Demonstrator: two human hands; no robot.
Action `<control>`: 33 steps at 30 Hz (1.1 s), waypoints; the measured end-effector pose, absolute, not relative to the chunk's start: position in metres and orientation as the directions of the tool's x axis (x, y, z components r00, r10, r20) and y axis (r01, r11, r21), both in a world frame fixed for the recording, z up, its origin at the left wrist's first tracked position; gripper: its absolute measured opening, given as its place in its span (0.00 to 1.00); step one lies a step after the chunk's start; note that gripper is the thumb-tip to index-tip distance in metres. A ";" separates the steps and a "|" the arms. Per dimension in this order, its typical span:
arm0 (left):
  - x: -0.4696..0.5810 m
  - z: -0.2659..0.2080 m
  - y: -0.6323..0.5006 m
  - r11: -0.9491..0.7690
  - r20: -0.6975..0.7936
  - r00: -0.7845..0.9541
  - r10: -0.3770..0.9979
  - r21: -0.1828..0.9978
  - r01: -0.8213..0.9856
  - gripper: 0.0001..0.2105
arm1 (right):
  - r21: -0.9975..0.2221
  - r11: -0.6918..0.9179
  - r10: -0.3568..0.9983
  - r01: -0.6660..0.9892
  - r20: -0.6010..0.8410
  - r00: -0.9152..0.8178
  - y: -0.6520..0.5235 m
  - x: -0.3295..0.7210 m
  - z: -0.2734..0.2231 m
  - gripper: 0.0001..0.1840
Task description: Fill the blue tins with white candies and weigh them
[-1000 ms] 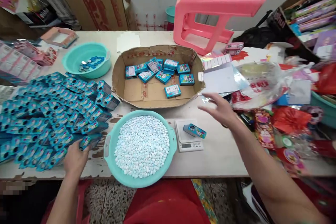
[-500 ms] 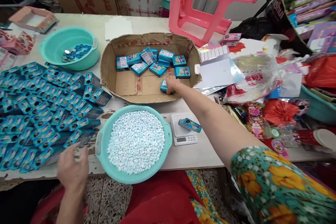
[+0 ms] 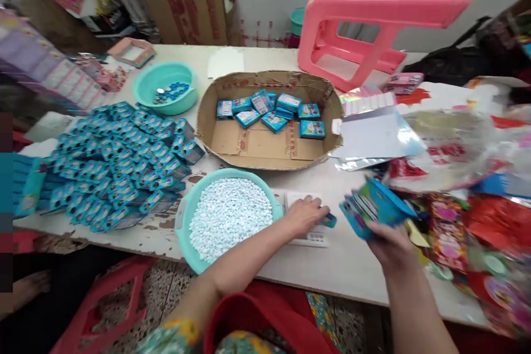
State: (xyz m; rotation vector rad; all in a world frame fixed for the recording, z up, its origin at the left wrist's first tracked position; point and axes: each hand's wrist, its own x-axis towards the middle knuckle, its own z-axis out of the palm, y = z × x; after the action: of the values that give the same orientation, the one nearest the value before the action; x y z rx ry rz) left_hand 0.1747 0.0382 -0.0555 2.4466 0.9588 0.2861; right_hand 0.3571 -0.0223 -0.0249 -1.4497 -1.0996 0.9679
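My left hand (image 3: 305,217) reaches across to the white digital scale (image 3: 317,239), its fingers closed over a small blue box (image 3: 330,220) whose end sticks out on the right. To the right of the scale my right hand (image 3: 390,240) grips a blue printed carton (image 3: 371,204), tilted above the table and blurred by motion. Left of the scale stands a turquoise basin (image 3: 182,235) full of pale blue-white candies (image 3: 232,215). Behind them, an open cardboard tray (image 3: 224,146) holds several small blue boxes (image 3: 312,129).
Many open blue boxes (image 3: 120,166) stand packed together on the left. A second turquoise basin (image 3: 143,88) holds blue pieces. An upturned pink stool (image 3: 352,16), silver sheets (image 3: 369,138), plastic bags (image 3: 443,149) and red wrappers (image 3: 498,221) crowd the back and right.
The view has swung left. My right hand has come out of the cardboard tray and now holds a blue carton near the scale. My left hand has moved from the left side to the scale.
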 end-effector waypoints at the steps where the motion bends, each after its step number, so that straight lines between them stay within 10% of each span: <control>1: 0.175 -0.051 0.043 -0.601 0.000 0.701 0.713 0.516 0.611 0.14 | -0.990 -0.105 0.962 0.096 -0.077 0.262 -0.044 0.360 -0.033 0.36; 9: -0.018 0.034 0.005 -0.091 0.098 0.027 0.995 0.737 0.670 0.20 | -0.902 -0.348 0.934 -0.256 -0.310 -0.176 -0.073 0.281 -0.047 0.41; 16: -0.198 -0.056 -0.039 0.530 -0.200 -0.491 0.848 0.335 0.779 0.24 | -0.855 -0.431 0.875 -0.289 -0.317 -0.367 -0.033 0.197 -0.051 0.46; 25: -0.184 -0.150 -0.041 0.445 0.206 -0.555 0.806 0.407 0.798 0.24 | -0.331 -0.747 0.648 -0.577 -0.557 -0.519 -0.034 0.172 -0.038 0.29; 29: -0.150 -0.123 -0.047 0.228 0.387 -0.396 0.833 0.413 0.882 0.24 | -0.319 -0.670 0.688 -0.670 -0.606 -0.399 -0.040 0.186 -0.032 0.22; 33: -0.078 -0.112 -0.056 -0.319 0.353 0.170 0.920 0.424 0.848 0.25 | -0.463 -0.526 0.651 -0.713 -0.759 0.013 -0.056 0.245 -0.049 0.13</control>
State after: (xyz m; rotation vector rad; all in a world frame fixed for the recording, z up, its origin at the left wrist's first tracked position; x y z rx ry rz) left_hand -0.0784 -0.0562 -0.1118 2.3003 1.7513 0.8467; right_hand 0.2446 -0.0559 -0.0491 -1.2655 0.0729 1.7076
